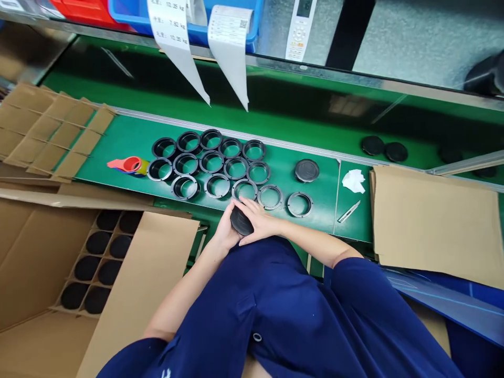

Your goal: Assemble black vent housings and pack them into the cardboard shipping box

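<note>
Just in front of my body, at the bench's near edge, both hands hold one round black part [241,220]. My left hand [227,228] wraps its left side, and my right hand [258,219] lies over its top and right side with the fingers bent round it. Beyond them several black rings [237,168] stand in rows on the green bench [323,205]. A separate ring [300,205] sits to the right, with a closed black disc [307,170] behind it.
An open carton [23,252] with black parts in dividers stands at the lower left. Cardboard dividers [51,131] and red tape-like rings [132,164] lie left. A knife [348,211], white tissue [354,181] and cardboard sheets [437,220] are right. Paper strips [229,47] hang from the shelf.
</note>
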Demonstrator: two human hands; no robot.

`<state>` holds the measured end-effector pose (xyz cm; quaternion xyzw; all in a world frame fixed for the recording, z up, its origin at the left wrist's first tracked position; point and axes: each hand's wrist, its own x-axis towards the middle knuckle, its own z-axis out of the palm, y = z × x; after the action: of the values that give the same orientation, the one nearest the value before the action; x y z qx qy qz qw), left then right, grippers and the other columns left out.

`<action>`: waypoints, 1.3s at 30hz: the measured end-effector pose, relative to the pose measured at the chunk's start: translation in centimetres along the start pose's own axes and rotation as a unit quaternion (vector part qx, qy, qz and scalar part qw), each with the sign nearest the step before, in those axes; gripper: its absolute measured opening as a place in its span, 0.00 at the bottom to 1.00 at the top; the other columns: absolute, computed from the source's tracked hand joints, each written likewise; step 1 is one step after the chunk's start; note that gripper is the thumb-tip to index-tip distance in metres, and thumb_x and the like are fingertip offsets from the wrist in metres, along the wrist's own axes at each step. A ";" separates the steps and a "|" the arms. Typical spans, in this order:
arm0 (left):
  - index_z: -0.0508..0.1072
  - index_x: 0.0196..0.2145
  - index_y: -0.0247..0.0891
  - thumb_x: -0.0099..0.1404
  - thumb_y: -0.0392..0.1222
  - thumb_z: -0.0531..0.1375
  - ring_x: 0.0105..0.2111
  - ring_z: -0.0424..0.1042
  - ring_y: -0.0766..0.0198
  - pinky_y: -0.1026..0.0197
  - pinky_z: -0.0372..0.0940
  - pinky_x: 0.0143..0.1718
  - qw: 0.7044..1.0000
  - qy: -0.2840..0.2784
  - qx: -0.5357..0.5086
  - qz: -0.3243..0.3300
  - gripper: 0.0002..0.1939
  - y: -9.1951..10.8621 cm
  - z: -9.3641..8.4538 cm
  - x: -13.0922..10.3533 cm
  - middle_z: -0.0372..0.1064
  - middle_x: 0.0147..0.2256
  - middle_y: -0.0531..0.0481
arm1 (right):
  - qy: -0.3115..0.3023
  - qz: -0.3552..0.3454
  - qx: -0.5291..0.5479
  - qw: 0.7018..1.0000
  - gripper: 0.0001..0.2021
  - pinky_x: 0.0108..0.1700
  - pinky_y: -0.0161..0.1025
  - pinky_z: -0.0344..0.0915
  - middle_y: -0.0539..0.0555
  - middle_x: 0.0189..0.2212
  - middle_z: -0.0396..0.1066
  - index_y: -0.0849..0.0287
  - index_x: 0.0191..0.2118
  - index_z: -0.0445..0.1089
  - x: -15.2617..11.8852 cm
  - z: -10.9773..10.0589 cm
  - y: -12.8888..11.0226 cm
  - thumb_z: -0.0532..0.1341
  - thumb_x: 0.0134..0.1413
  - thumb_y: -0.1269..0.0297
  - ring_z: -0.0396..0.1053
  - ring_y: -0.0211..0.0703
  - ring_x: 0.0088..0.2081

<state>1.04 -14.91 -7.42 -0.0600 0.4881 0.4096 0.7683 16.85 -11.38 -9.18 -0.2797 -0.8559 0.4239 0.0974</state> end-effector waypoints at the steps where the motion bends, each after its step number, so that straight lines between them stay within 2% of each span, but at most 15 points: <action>1: 0.73 0.56 0.40 0.70 0.59 0.55 0.52 0.74 0.48 0.48 0.71 0.52 1.000 -0.009 0.021 -0.009 0.26 -0.2 0.3 0.1 0.77 0.47 0.41 | 0.002 0.012 0.007 1.000 0.67 0.68 0.62 0.49 0.69 0.70 0.40 0.56 0.75 0.28 -0.4 0.0 0.4 0.72 0.42 0.38 0.42 0.66 0.70; 3: 0.69 0.60 0.43 0.69 0.64 0.53 0.58 0.69 0.45 0.42 0.68 0.56 0.997 -0.027 0.068 -0.036 0.30 -0.2 0.6 0.1 0.72 0.54 0.37 | 0.029 0.065 -0.016 0.997 0.67 0.66 0.62 0.52 0.67 0.67 0.45 0.53 0.75 0.29 -1.6 -0.4 1.9 0.73 0.40 0.42 0.47 0.65 0.67; 5: 0.66 0.62 0.45 0.69 0.64 0.53 0.62 0.64 0.44 0.37 0.64 0.59 0.993 -0.031 0.107 -0.048 0.31 0.2 0.3 0.2 0.67 0.60 0.36 | 0.077 0.172 -0.089 0.978 0.64 0.64 0.63 0.53 0.69 0.66 0.47 0.55 0.75 0.33 -3.4 -1.2 4.2 0.73 0.40 0.46 0.49 0.68 0.65; 7: 0.66 0.62 0.44 0.71 0.59 0.54 0.64 0.62 0.46 0.37 0.62 0.61 0.992 -0.025 0.117 -0.042 0.28 0.7 -0.6 0.3 0.64 0.62 0.36 | 0.118 0.290 -0.180 0.933 0.61 0.62 0.65 0.52 0.71 0.67 0.46 0.57 0.75 0.38 -5.5 -1.8 6.7 0.73 0.41 0.48 0.47 0.72 0.65; 9: 0.68 0.60 0.39 0.72 0.53 0.55 0.63 0.64 0.47 0.40 0.62 0.62 0.993 -0.015 0.110 -0.034 0.24 1.0 -1.7 0.5 0.64 0.62 0.35 | 0.127 0.371 -0.243 0.887 0.59 0.61 0.66 0.51 0.73 0.67 0.45 0.58 0.74 0.41 -7.5 -2.1 9.0 0.73 0.41 0.50 0.47 0.75 0.65; 11: 0.69 0.58 0.36 0.72 0.48 0.55 0.60 0.68 0.48 0.42 0.65 0.60 0.994 -0.002 0.103 -0.040 0.21 1.0 -2.7 0.8 0.66 0.60 0.33 | 0.119 0.413 -0.266 0.863 0.58 0.61 0.65 0.50 0.73 0.67 0.46 0.59 0.74 0.43 -8.9 -1.7 10.7 0.73 0.41 0.50 0.47 0.75 0.64; 14: 0.71 0.56 0.34 0.71 0.43 0.55 0.55 0.72 0.49 0.45 0.70 0.55 0.994 0.010 0.098 -0.056 0.18 0.8 -3.5 1.1 0.69 0.57 0.33 | 0.132 0.445 -0.254 0.848 0.56 0.63 0.65 0.48 0.73 0.66 0.47 0.60 0.74 0.43 -9.7 -0.8 12.1 0.70 0.45 0.46 0.48 0.73 0.64; 17: 0.73 0.52 0.33 0.71 0.40 0.55 0.52 0.74 0.51 0.46 0.72 0.53 0.994 0.012 0.092 -0.058 0.16 0.8 -3.8 1.2 0.71 0.55 0.34 | 0.149 0.446 -0.243 0.848 0.55 0.63 0.66 0.47 0.72 0.68 0.45 0.59 0.74 0.42 -10.1 -0.3 12.9 0.67 0.47 0.41 0.47 0.73 0.65; 21: 0.75 0.48 0.31 0.70 0.37 0.55 0.50 0.75 0.52 0.47 0.73 0.53 0.995 0.021 0.084 -0.042 0.13 1.1 -4.0 1.8 0.73 0.53 0.35 | 0.143 0.432 -0.251 0.855 0.54 0.64 0.67 0.47 0.72 0.70 0.43 0.60 0.74 0.43 -11.1 -0.4 14.3 0.65 0.50 0.38 0.43 0.74 0.68; 25: 0.75 0.46 0.29 0.69 0.34 0.56 0.48 0.77 0.53 0.50 0.74 0.51 0.995 0.042 0.083 -0.042 0.12 1.2 -3.9 2.8 0.74 0.50 0.35 | 0.127 0.409 -0.264 0.864 0.50 0.68 0.70 0.34 0.71 0.73 0.35 0.64 0.74 0.41 -11.2 -0.7 15.2 0.57 0.58 0.36 0.35 0.70 0.72; 28: 0.75 0.46 0.29 0.69 0.33 0.55 0.46 0.78 0.55 0.52 0.75 0.50 0.994 0.046 0.087 -0.054 0.12 1.1 -3.5 3.4 0.75 0.48 0.35 | 0.111 0.378 -0.262 0.881 0.42 0.70 0.66 0.28 0.68 0.74 0.34 0.67 0.74 0.41 -10.2 -1.5 14.8 0.50 0.66 0.42 0.32 0.63 0.74; 31: 0.75 0.46 0.28 0.69 0.33 0.55 0.45 0.78 0.56 0.54 0.75 0.49 0.993 0.057 0.093 -0.055 0.12 1.2 -3.1 3.9 0.75 0.48 0.35 | 0.172 0.348 -0.273 0.880 0.38 0.72 0.60 0.27 0.66 0.74 0.34 0.70 0.74 0.40 -8.9 -2.8 13.6 0.46 0.70 0.48 0.31 0.56 0.74; 34: 0.75 0.46 0.28 0.68 0.32 0.55 0.44 0.79 0.57 0.56 0.76 0.49 0.991 0.073 0.102 -0.055 0.12 1.4 -3.0 4.4 0.76 0.47 0.35 | 0.244 0.326 -0.283 0.868 0.39 0.73 0.59 0.29 0.65 0.74 0.32 0.70 0.74 0.37 -8.1 -3.4 13.0 0.45 0.70 0.48 0.29 0.56 0.75; 35: 0.75 0.47 0.29 0.68 0.32 0.55 0.44 0.79 0.58 0.57 0.76 0.49 0.990 0.079 0.104 -0.057 0.13 1.6 -3.0 4.5 0.76 0.47 0.35 | 0.237 0.319 -0.278 0.874 0.38 0.73 0.59 0.30 0.65 0.74 0.33 0.71 0.74 0.39 -8.1 -3.2 13.1 0.46 0.70 0.48 0.30 0.56 0.75; 39: 0.73 0.54 0.31 0.68 0.32 0.54 0.46 0.79 0.57 0.55 0.75 0.51 0.988 0.100 0.106 -0.053 0.18 2.4 -2.6 5.2 0.76 0.48 0.35 | 0.142 0.318 -0.245 0.905 0.36 0.73 0.58 0.34 0.67 0.73 0.42 0.72 0.73 0.46 -8.5 -1.4 13.7 0.48 0.70 0.50 0.37 0.56 0.74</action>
<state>-1.44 -11.67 -12.21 -0.0442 0.5993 0.3059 0.7384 29.82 -8.55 -18.42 -0.6091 -0.7758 0.1646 0.0066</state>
